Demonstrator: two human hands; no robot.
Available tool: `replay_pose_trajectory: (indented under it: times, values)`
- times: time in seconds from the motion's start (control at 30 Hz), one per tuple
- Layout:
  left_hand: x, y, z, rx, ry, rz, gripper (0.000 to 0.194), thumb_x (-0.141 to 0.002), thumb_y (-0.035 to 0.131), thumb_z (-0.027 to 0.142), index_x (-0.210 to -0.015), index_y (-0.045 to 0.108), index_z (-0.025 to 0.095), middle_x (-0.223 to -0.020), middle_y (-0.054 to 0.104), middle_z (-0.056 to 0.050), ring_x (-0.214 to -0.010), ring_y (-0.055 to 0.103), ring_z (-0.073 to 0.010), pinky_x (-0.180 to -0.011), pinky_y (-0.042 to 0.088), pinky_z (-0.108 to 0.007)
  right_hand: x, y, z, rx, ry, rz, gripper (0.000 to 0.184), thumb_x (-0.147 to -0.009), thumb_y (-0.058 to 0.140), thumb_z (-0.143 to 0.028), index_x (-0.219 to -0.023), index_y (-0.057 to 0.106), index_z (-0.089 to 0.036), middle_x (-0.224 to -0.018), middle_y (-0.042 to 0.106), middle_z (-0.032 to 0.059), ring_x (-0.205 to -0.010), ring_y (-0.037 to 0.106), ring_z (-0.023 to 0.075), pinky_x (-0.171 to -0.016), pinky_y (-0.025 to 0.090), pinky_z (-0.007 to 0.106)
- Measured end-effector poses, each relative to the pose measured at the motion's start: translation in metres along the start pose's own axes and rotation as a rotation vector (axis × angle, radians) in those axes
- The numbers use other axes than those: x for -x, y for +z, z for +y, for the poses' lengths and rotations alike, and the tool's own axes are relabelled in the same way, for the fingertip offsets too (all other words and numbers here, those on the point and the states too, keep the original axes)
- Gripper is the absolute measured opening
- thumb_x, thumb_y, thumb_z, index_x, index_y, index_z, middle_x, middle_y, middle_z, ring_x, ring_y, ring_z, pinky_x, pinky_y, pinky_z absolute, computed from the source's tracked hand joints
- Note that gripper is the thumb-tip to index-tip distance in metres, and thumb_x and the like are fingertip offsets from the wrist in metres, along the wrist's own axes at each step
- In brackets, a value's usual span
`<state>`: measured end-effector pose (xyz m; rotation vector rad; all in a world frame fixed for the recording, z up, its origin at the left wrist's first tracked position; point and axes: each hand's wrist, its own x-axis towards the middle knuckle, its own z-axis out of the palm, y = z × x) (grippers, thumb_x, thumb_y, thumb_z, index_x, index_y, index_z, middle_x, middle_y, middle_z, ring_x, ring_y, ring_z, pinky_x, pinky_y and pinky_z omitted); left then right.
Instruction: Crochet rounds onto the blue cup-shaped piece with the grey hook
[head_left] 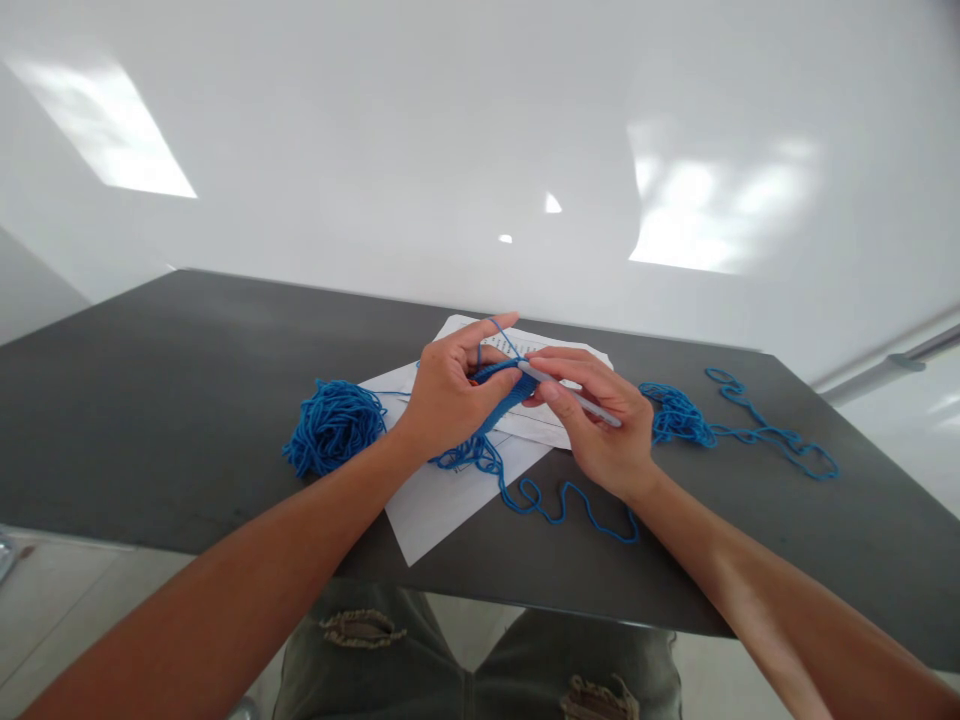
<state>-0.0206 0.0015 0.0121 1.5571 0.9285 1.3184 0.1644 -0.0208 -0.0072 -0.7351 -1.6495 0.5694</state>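
Observation:
Between my two hands is a blue crocheted piece. My left hand pinches its near edge between thumb and fingers, and a strand of blue yarn runs over the raised index finger. In my right hand is a light grey crochet hook, held like a pen. The tip of the hook meets the top edge of the piece, where the fingers hide part of it. Loose blue yarn hangs below the piece onto the paper and table.
A ball of blue yarn lies left of my hands. To the right is a smaller yarn bundle with a trailing strand. Printed paper sheets lie under my hands on the dark grey table. A white wall stands behind.

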Motion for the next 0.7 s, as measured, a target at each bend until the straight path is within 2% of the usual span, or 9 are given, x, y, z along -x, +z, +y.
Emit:
replay_pose_trajectory:
  times: [0.3,0.37,0.5,0.7]
  values:
    - [-0.001,0.002,0.001,0.128,-0.028,0.072,0.062,-0.074,0.087,0.024,-0.132,0.074,0.009,-0.085,0.082,-0.007,-0.064,0.066,-0.0129,-0.06,0.051,-0.024,-0.002,-0.005,-0.001,0.021,-0.018,-0.013,0.02,-0.099,0.072,-0.029,-0.115,0.083,-0.03,-0.124,0.075,0.0082,-0.102,0.075,0.0235,-0.077,0.072,0.04]
    - [-0.002,0.003,0.0,0.225,-0.082,0.063,0.067,-0.071,0.09,0.024,-0.134,0.073,0.009,-0.085,0.082,-0.006,-0.065,0.068,-0.0135,-0.062,0.054,-0.025,-0.001,-0.006,-0.001,0.098,-0.083,-0.002,0.022,-0.099,0.071,-0.026,-0.118,0.082,-0.03,-0.122,0.073,0.0087,-0.098,0.075,0.0216,-0.076,0.071,0.038]
    - [-0.002,0.005,0.001,0.452,-0.211,0.061,0.078,-0.061,0.097,0.024,-0.133,0.072,0.009,-0.077,0.078,-0.002,-0.062,0.067,-0.0128,-0.062,0.056,-0.025,0.003,-0.006,-0.005,0.334,-0.283,0.024,0.032,-0.099,0.069,-0.018,-0.127,0.079,-0.031,-0.108,0.071,0.0085,-0.087,0.072,0.0189,-0.071,0.067,0.035]
    - [-0.001,0.004,0.011,0.626,-0.308,0.022,0.078,-0.06,0.098,0.018,-0.131,0.069,0.004,-0.067,0.074,0.002,-0.058,0.064,-0.0103,-0.06,0.057,-0.024,0.005,-0.005,-0.008,0.586,-0.527,0.003,0.043,-0.098,0.068,-0.007,-0.137,0.071,-0.023,-0.102,0.071,0.0111,-0.088,0.068,0.0179,-0.072,0.061,0.031]
